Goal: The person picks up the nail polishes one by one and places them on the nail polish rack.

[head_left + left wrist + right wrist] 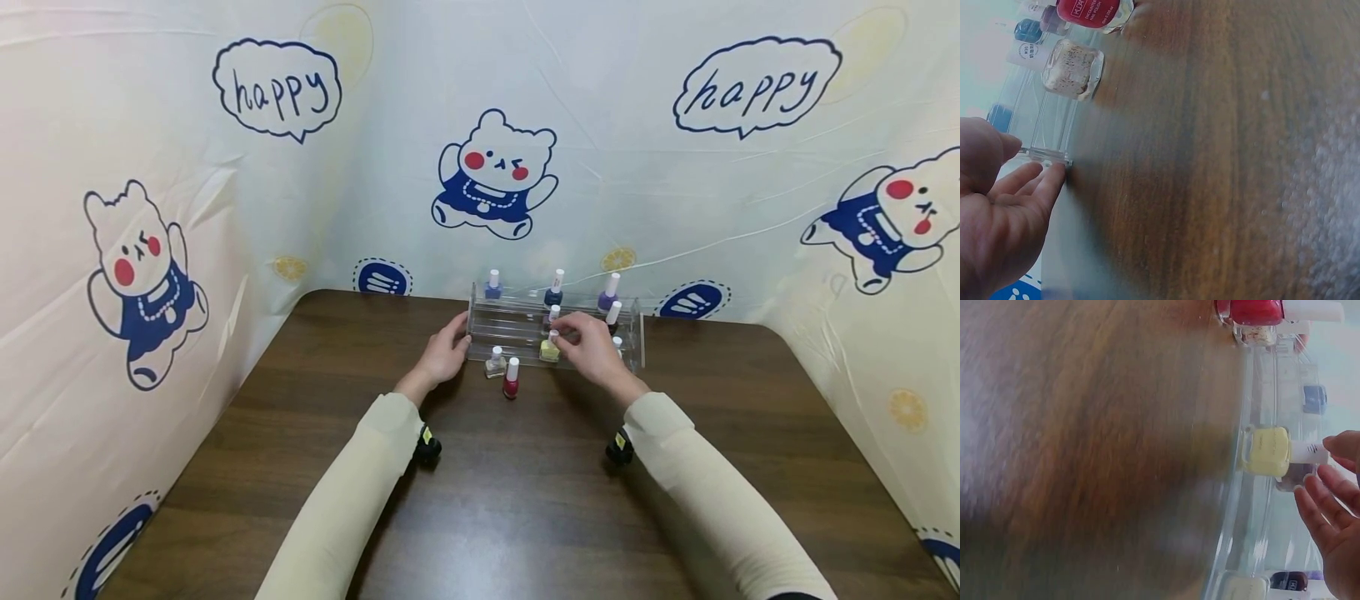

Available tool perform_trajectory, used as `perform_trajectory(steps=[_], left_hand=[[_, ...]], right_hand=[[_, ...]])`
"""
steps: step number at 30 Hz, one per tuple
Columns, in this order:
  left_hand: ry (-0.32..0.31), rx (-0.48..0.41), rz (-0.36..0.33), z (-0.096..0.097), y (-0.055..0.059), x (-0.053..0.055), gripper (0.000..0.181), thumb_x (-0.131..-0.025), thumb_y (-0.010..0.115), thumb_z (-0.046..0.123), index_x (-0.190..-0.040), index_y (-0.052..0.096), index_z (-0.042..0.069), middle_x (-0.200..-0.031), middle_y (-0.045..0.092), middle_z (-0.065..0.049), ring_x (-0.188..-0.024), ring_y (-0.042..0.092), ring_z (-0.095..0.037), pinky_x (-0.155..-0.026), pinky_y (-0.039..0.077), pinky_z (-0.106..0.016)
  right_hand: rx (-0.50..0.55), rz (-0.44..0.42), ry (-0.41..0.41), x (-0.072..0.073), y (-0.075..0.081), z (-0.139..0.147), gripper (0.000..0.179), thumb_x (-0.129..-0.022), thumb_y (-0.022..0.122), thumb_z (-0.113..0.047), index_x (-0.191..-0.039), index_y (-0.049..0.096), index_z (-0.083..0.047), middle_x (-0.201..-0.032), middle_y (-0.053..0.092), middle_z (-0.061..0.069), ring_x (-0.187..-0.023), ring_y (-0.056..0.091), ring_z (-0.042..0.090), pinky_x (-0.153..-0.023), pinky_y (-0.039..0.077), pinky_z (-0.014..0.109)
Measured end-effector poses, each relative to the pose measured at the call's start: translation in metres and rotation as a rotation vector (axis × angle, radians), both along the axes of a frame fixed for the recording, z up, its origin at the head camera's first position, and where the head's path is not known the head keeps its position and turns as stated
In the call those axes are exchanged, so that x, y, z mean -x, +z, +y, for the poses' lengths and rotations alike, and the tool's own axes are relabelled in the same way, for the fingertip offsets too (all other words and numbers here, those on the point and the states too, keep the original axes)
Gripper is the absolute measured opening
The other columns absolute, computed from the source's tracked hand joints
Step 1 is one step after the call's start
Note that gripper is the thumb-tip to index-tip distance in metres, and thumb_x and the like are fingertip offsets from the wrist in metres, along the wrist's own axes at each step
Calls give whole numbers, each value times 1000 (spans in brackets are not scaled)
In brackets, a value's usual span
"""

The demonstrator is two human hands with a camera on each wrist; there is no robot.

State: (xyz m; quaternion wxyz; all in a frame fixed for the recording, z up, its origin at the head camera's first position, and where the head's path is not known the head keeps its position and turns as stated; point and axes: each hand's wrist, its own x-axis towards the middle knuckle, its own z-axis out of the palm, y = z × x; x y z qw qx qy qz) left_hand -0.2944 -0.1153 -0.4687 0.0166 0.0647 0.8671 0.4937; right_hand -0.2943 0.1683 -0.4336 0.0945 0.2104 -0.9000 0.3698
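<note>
A dark wooden table (525, 500) stood before a cartoon-bear curtain (150, 208). The yellow nail polish bottle (550, 350) sat on the lowest step of the clear acrylic rack (633, 337), its white cap pinched by the right hand (592, 346). The left hand (444, 354), fingers relaxed, touched the rack's left end; a red bottle (512, 385) and a clear glitter bottle (495, 364) stood just in front

The pale yellow polish bottle (550, 350) with a white cap stands upright on the clear rack's (480, 321) lowest step.

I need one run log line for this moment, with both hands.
left hand: touches clear rack end | right hand: pinches cap of yellow bottle on rack | red bottle, clear bottle: on table
</note>
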Motion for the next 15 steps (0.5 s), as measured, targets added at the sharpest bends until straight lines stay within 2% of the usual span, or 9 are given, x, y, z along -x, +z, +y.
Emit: perform_trajectory(steps=[15], left_hand=[[-4, 0, 8, -1, 1, -2, 55, -109, 46, 9, -162, 31, 14, -156, 46, -18, -134, 55, -36, -112, 45, -44]], right_hand=[[-36, 9, 34, -9, 10, 13, 24, -96, 72, -9, -118, 71, 1, -119, 67, 15, -94, 71, 28, -83, 62, 44]])
